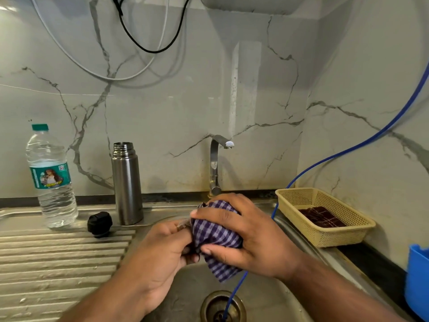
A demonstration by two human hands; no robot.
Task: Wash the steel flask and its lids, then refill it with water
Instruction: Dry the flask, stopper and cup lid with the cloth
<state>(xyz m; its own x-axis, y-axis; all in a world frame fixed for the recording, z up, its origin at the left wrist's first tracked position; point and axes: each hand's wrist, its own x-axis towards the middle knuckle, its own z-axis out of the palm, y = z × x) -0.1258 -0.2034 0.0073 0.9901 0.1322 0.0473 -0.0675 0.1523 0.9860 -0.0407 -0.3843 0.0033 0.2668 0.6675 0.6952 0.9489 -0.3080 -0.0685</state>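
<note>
Silver cylindrical steel flask upright, uncapped, far left; left hand, right hand both clutch purple checked cloth; risk: left elbow swing topples flask.

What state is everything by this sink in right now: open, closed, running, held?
steel flask: upright, mouth open, no lid.
black lid: off, lying beside the flask.
water bottle: upright, capped.
tap: off, no water running.
checked cloth: bunched, gripped by left hand and right hand.
basket: holds a dark cloth.
</note>
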